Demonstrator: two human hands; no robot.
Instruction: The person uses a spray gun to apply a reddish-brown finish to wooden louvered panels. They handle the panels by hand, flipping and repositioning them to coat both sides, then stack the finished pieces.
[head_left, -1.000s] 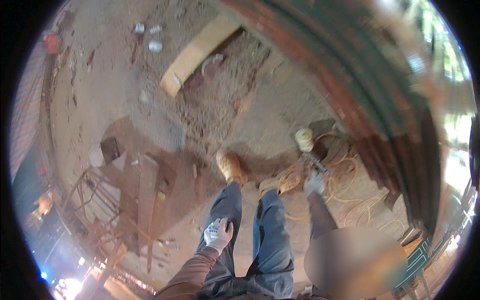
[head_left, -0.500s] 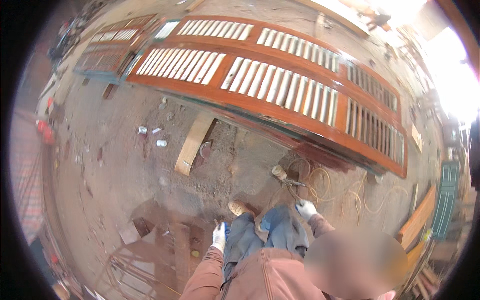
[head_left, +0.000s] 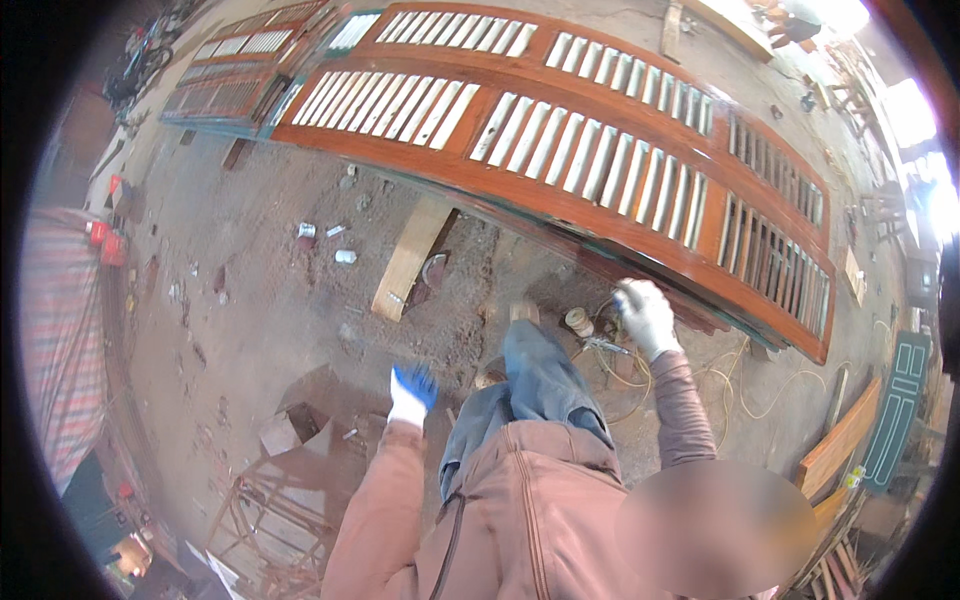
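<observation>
My left hand (head_left: 411,395), in a white glove with a blue palm, hangs over the floor to the left of my legs, its fingers spread and nothing in them. Further forward, my right hand (head_left: 647,316) in a matching glove is raised near the edge of a reddish-brown louvred wooden panel (head_left: 455,150). Motion blurs its fingers, so whether they hold anything does not show. Just left of and below that hand, a spray gun (head_left: 606,346) lies on the floor beside a small pale cup (head_left: 578,321). A yellowish hose (head_left: 715,376) coils around there.
A wooden plank (head_left: 414,258) lies on the dirt floor ahead. Small white containers (head_left: 345,256) are scattered to its left. A second louvred panel (head_left: 213,98) stands at far left. Boards (head_left: 838,430) and a green panel (head_left: 896,412) lean at right. A metal frame (head_left: 270,525) sits lower left.
My right hand has moved up and forward, from beside my leg toward the louvred panel. My left hand has risen and swung outward, its fingers now spread. My legs have stepped forward.
</observation>
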